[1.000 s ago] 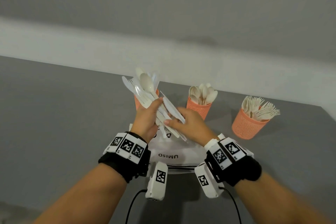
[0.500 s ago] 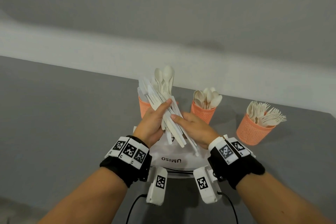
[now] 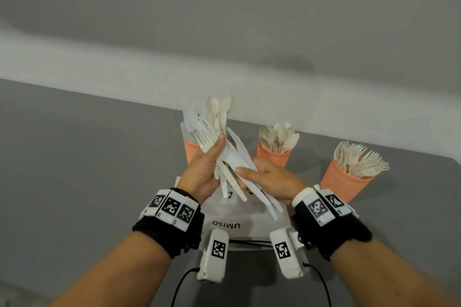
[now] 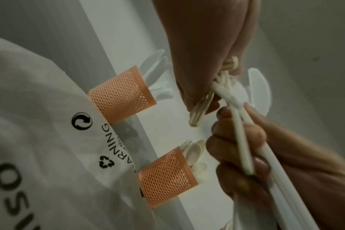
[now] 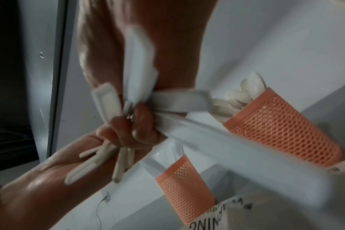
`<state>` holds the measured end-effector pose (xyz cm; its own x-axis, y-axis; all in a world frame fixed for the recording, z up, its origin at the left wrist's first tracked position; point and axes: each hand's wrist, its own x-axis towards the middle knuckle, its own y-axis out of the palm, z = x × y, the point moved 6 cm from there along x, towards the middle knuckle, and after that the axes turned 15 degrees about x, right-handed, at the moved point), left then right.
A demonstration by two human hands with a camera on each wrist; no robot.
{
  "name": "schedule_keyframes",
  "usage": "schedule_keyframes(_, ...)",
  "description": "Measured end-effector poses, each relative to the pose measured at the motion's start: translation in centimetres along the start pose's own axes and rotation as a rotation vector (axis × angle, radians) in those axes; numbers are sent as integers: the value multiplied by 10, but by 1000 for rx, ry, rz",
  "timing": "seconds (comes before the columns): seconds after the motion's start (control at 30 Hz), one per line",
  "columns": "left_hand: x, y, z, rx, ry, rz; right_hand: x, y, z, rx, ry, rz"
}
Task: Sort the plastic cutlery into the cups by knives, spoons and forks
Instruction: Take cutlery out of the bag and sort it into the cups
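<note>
My left hand point(image 3: 212, 157) grips a mixed bundle of white plastic cutlery point(image 3: 214, 124), spoons, a fork and knives, held nearly upright above the table. My right hand point(image 3: 252, 174) grips several white knives point(image 3: 239, 152) that cross the bundle and fan out to the lower right. Three orange mesh cups stand behind. The knife cup point(image 3: 190, 149) is partly hidden by my left hand, the spoon cup point(image 3: 273, 156) is in the middle, and the fork cup point(image 3: 341, 182) is at the right. In the left wrist view both hands' fingers point(image 4: 236, 140) curl round the handles.
A white plastic bag point(image 3: 229, 222) with black print lies on the grey table point(image 3: 87, 169) under my hands, in front of the cups. A pale wall point(image 3: 224, 32) rises just behind the cups. Cables run off the wrist cameras at the near edge.
The bundle in my left hand has swung from leaning left to nearly upright. My right hand has slid down the knives, and they now splay away from the bundle.
</note>
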<state>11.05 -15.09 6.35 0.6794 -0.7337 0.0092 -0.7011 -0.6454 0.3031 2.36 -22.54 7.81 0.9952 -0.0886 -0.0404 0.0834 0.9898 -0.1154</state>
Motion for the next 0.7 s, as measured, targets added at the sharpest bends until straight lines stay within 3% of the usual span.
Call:
schedule_keyframes(0.23, 7, -3, 4, -42, -42, -96, -8, -24, -6, 30, 152, 131)
schedule_keyframes(0.4, 6, -24, 2, -95, -45, -253, -10, -39, -16, 178, 218, 167)
schedule_keyframes(0.57, 7, -40, -3, -38, -62, -242, -11, -43, -15, 77, 232, 159)
schedule_keyframes(0.7, 14, -46, -9, -45, -115, -210, 1, -26, -10, 144, 245, 83)
